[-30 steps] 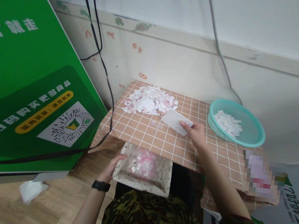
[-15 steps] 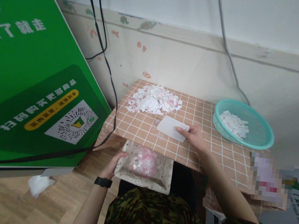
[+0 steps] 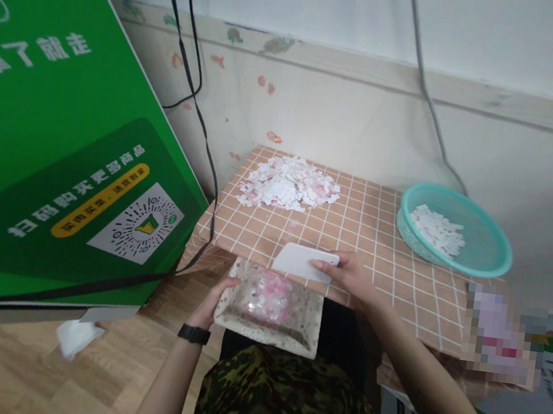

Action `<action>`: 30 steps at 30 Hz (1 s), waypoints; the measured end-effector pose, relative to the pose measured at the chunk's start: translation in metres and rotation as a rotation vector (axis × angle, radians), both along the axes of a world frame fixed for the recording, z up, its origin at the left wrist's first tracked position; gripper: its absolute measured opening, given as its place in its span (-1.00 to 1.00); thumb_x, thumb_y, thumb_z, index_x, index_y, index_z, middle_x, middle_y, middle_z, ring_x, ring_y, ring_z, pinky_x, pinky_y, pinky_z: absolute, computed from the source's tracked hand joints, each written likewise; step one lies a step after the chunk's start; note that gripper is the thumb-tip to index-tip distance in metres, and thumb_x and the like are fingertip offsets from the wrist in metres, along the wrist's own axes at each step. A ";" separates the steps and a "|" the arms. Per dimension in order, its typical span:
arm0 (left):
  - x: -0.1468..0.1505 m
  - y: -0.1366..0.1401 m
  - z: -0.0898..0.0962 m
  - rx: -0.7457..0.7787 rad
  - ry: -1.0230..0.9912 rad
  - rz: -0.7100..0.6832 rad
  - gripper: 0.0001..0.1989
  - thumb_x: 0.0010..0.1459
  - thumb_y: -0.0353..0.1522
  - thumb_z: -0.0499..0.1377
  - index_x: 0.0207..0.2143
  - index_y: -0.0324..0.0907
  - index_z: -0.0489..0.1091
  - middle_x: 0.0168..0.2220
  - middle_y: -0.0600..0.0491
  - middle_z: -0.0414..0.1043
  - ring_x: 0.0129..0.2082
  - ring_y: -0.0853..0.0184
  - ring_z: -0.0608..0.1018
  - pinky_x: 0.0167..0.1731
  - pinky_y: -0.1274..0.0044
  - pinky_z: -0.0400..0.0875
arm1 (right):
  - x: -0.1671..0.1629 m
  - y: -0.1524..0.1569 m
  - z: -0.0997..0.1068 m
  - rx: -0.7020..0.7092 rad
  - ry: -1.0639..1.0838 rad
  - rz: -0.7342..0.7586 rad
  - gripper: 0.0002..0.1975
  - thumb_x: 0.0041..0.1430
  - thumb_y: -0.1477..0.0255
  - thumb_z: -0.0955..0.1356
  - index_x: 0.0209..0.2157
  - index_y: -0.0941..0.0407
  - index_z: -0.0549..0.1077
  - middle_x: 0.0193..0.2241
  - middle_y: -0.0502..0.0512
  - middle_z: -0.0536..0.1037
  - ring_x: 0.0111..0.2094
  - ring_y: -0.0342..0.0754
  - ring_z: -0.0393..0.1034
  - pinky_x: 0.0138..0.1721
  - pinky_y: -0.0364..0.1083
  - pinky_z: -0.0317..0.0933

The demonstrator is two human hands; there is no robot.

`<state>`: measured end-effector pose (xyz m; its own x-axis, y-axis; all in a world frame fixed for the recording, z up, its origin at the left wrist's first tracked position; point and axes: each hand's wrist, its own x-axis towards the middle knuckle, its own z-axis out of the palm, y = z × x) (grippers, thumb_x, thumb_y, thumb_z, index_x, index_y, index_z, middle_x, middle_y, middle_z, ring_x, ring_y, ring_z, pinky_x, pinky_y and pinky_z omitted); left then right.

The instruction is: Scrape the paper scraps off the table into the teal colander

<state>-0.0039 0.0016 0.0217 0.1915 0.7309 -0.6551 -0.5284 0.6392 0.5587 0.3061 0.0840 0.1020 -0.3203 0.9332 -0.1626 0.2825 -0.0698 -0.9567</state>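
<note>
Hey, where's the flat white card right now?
In the head view, right of centre, the flat white card is in the right hand, at the near edge of the checked table, by the tray in the left hand.

The white card (image 3: 295, 261) near the middle looks like smooth plastic, and the bits (image 3: 289, 183) above it look like dull paper. The basket (image 3: 485, 240) at the right looks like plastic too.

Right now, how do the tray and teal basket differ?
The tray is speckled and rectangular; the teal basket is plain and rounded. The tray is held at the front edge of the table; the basket stands on top. The tray has pinkish contents; the basket, white pieces. Both are open-topped.
</note>
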 end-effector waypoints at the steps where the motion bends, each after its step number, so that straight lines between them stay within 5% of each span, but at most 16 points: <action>1: 0.000 0.000 0.000 -0.006 -0.002 -0.002 -0.57 -0.01 -0.28 0.21 -0.09 -0.33 0.46 -0.22 -0.11 0.59 -0.19 0.08 0.58 -0.11 0.34 0.39 | 0.003 0.009 -0.001 -0.006 0.041 -0.082 -0.66 -0.03 0.14 0.43 -0.43 0.17 0.54 -0.50 0.06 0.52 -0.53 -0.12 0.30 -0.52 -0.14 0.15; 6: -0.001 0.000 0.006 -0.039 0.007 -0.010 -0.58 -0.01 -0.27 0.21 -0.11 -0.31 0.47 -0.26 -0.11 0.60 -0.19 0.04 0.59 -0.18 0.32 0.42 | 0.013 0.068 -0.011 0.094 0.107 -0.430 -0.56 -0.15 0.08 0.47 -0.40 0.20 0.53 -0.45 0.14 0.56 -0.48 -0.04 0.38 -0.49 -0.09 0.24; 14: 0.000 -0.001 0.011 -0.021 0.044 0.018 -0.55 -0.03 -0.29 0.22 -0.06 -0.26 0.45 -0.22 -0.07 0.59 -0.16 0.04 0.58 -0.17 0.29 0.42 | 0.018 0.099 0.007 0.130 -0.018 -0.094 -0.58 -0.12 0.11 0.46 -0.41 0.21 0.54 -0.49 0.12 0.55 -0.52 -0.10 0.35 -0.55 -0.13 0.20; 30: -0.001 -0.002 0.007 -0.003 0.022 -0.004 -0.60 -0.04 -0.28 0.22 -0.13 -0.27 0.49 -0.26 -0.07 0.60 -0.17 0.05 0.58 -0.13 0.30 0.39 | 0.021 0.074 0.021 0.032 0.004 -0.033 -0.68 -0.14 0.19 0.49 -0.49 0.19 0.55 -0.53 0.10 0.55 -0.57 -0.14 0.35 -0.60 -0.16 0.18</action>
<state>-0.0051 -0.0006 0.0285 0.1796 0.7279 -0.6617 -0.5137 0.6431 0.5680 0.3269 0.1584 0.1231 -0.2899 0.9480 -0.1314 0.2771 -0.0482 -0.9596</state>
